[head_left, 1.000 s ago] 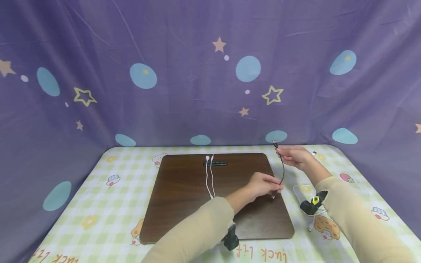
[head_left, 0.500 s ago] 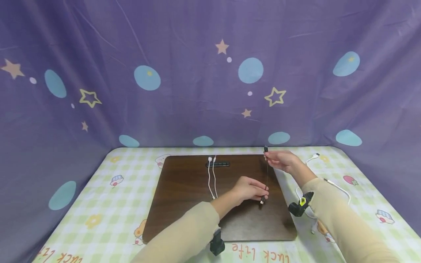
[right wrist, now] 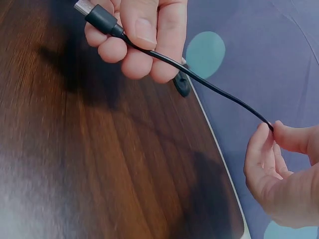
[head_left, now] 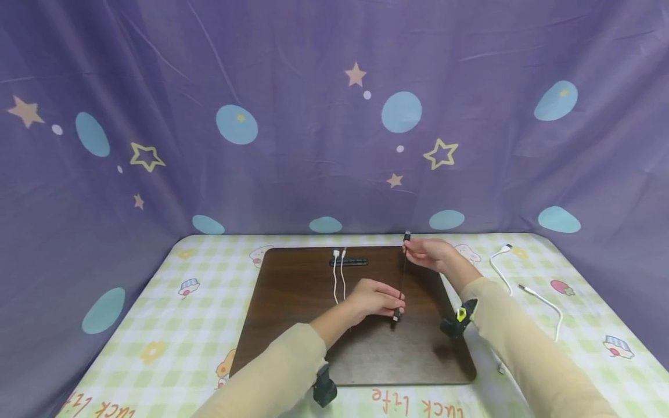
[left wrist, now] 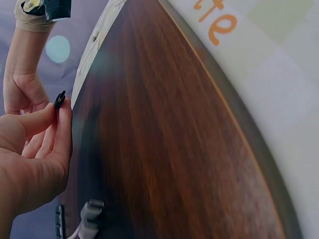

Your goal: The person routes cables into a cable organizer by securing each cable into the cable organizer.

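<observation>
A black USB cable [head_left: 403, 273] is stretched above the dark wooden board [head_left: 292, 337] between both hands. My left hand [head_left: 370, 298] pinches its lower, nearer end between thumb and fingers. In the right wrist view, that end's black plug [right wrist: 101, 20] with its metal tip sticks out past the left fingers. My right hand [head_left: 430, 253] pinches the far end, just below another black plug [head_left: 407, 236] pointing upward. To the left, two white cables [head_left: 335, 281] lie on the board, their ends at a dark cable-clip strip [head_left: 358, 262] along its back edge.
Right of the board, on the checked tablecloth [head_left: 172, 325], lie white cables with plugs [head_left: 506, 248], partly hidden by the right sleeve. A purple curtain [head_left: 292, 174] hangs behind the table. Black wrist cameras [head_left: 324, 388] sit on both sleeves.
Both hands have moved left with the black cable, from the board's right edge to over the board. The cable has gone from curved to straight. White cables at right are more exposed.
</observation>
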`<state>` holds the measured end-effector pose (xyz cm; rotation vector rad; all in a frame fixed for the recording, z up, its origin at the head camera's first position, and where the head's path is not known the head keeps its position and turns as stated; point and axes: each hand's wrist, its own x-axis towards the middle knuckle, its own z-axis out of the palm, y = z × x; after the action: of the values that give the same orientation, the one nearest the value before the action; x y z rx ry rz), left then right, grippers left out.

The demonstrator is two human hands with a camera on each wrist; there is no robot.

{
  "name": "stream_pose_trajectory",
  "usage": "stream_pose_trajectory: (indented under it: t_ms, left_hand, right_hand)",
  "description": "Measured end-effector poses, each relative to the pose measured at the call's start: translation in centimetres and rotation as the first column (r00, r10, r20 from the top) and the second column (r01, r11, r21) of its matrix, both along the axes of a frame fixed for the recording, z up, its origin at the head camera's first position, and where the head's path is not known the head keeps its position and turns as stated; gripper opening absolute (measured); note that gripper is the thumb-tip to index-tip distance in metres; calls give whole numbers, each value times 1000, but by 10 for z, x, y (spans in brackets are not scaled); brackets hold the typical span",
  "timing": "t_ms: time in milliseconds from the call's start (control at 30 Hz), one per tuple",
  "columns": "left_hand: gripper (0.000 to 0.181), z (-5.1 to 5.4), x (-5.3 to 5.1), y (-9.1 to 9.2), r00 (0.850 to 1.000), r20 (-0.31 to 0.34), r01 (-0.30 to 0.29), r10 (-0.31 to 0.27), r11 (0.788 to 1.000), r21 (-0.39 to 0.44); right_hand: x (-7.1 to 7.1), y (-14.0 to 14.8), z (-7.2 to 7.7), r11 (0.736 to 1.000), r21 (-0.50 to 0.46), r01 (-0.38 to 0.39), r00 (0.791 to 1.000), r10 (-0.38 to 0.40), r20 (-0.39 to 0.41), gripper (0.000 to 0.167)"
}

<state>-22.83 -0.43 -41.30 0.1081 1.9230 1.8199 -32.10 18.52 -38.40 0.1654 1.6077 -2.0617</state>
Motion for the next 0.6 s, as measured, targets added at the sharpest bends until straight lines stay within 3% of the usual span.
stream_pose_trajectory:
  t_ms: [233, 600]
  left_hand:
    - [20, 0, -1, -14, 1000, 1, 1, -1, 1000, -26]
    - [22, 0, -2, -37, 999, -50, 7, -11, 997, -71]
  right_hand:
    - [-6, -16, 0, 1000, -9, -7, 1000, 7, 3, 36]
    - [-14, -40, -1, 998, 2, 63, 998, -63, 10, 33]
